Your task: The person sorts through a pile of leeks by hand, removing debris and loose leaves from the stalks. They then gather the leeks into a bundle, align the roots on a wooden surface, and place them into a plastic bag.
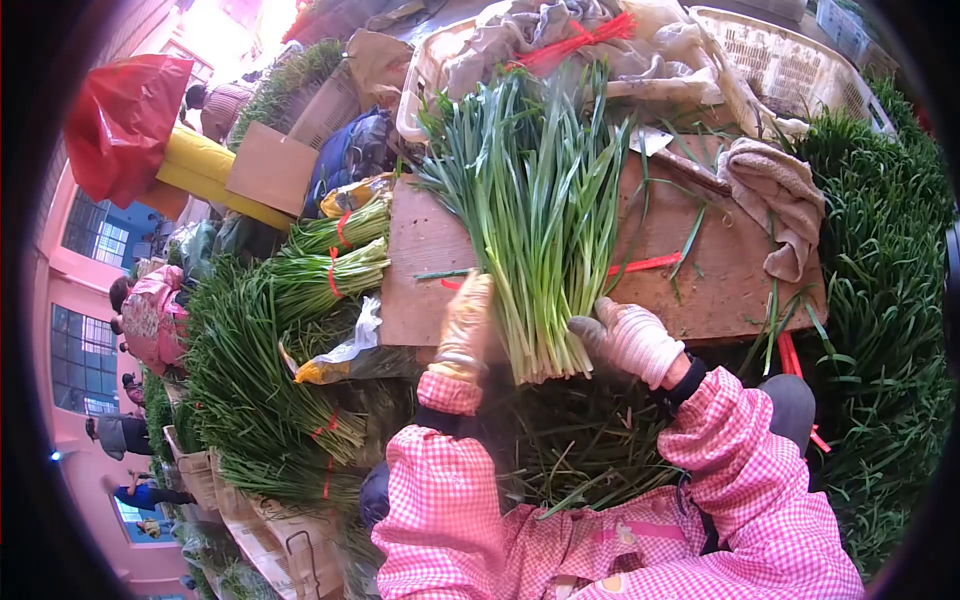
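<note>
A loose sheaf of garlic chives [540,240] lies on a wooden board [720,270], green leaves pointing away from me and pale stem ends toward me, slightly past the near edge. My left hand [466,325], in a yellowish glove, stands at the left side of the stems with its fingers stretched out. On the opposite side my right hand [636,338], in a pale glove with grey fingertips, rests against the stem ends, thumb and fingers apart. A red tie [645,264] lies on the board, partly under the sheaf. Some fingertips are hidden.
Tied chive bundles [350,270] are stacked at the left. A knife-like tool [690,165] and a towel [780,200] lie on the board's right. Loose chives [875,300] fill the right side. Red ties [580,40] lie on cloth behind. Other people [155,315] are at far left.
</note>
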Available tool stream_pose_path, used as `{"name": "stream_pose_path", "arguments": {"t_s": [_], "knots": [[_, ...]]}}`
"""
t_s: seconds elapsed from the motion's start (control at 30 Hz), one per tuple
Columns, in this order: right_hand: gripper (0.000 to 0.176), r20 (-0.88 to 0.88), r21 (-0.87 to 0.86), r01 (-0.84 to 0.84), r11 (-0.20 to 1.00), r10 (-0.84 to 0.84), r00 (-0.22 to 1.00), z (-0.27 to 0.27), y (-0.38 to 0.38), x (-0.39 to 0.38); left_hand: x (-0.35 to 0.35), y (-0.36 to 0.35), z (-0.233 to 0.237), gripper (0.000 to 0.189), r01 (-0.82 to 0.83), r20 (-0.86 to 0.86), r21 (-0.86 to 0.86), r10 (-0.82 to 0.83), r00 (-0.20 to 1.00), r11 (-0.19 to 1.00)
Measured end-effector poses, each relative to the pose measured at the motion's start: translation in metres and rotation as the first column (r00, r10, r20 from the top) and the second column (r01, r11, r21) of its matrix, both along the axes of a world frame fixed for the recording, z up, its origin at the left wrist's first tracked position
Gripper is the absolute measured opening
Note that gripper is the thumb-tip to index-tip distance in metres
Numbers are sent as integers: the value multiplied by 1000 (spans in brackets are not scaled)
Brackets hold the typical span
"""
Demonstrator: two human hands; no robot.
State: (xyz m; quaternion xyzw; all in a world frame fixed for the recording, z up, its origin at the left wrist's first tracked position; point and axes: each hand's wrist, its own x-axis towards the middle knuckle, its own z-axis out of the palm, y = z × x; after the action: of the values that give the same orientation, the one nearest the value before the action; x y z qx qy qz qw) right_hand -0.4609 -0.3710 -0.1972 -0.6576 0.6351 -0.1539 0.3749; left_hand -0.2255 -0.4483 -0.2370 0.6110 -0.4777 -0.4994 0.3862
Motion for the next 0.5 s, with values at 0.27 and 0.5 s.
{"name": "stream_pose_path", "arguments": {"t_s": [0.27,0.5], "knots": [[49,120,-110,51,993,-38,992,-24,-1,-1,19,-11,-17,21,-415,-178,240,460,870,878],[49,230,-141,102,985,-67,971,-28,1,-5,13,-25,-23,4,-353,-352,263,430,831,898]]}}
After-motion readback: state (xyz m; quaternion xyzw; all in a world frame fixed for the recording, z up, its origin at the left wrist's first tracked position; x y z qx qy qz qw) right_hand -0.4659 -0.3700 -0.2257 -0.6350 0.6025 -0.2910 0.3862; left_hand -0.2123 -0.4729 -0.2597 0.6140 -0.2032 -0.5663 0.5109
